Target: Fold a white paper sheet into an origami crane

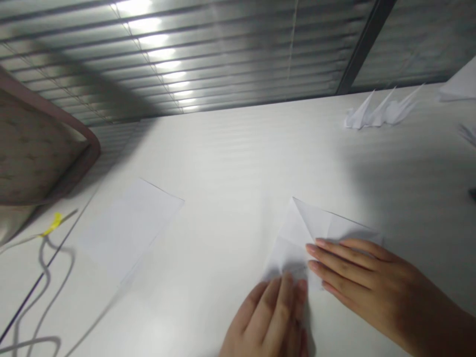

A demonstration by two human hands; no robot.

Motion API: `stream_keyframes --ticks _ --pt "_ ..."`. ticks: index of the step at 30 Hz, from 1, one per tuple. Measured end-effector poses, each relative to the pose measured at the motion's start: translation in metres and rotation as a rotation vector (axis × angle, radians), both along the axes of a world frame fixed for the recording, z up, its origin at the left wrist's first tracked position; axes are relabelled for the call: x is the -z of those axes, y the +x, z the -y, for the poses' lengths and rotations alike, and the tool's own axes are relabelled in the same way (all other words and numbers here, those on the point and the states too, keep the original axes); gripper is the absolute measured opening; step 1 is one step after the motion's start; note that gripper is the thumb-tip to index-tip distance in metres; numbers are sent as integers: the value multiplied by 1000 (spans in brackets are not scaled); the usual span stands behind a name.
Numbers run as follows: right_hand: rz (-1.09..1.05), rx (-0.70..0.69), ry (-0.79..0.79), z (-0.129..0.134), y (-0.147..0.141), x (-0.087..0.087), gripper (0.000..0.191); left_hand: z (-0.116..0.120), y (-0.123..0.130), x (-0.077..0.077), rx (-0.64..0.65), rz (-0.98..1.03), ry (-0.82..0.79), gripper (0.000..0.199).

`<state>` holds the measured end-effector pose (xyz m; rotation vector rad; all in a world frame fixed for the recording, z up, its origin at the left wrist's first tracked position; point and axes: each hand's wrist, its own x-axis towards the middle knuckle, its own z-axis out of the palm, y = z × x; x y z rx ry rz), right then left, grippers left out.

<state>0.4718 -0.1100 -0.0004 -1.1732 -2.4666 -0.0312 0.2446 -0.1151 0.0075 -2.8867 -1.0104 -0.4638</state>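
Observation:
A white sheet of paper with crease lines lies on the white table, right of the middle. My right hand rests flat over its right part, fingers stretched out and pointing left. At the paper's lower left edge is my left hand, with its fingers together and curled over the near part of the paper. What is under its fingertips is hidden. Another white sheet lies flat to the left, touched by neither hand.
Several folded white paper shapes stand at the back right, with more white paper beyond. A cable with a yellow tag lies at the left, below a pink-edged patterned item. Blinds line the back.

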Motion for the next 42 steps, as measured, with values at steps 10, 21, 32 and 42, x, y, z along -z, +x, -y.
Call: stream_keyframes --ticks 10,21,32,42 --pt "-34 -8 32 -5 -1 4 23 4 5 4 111 -72 -29 51" --pt "20 -5 41 -3 0 8 23 7 12 2 67 -27 -79 61" --pt "-1 0 22 -3 1 9 23 6 10 1 87 -78 -77 58" --pt "-33 -27 1 -3 2 6 24 10 1 -2 54 -60 -22 44"
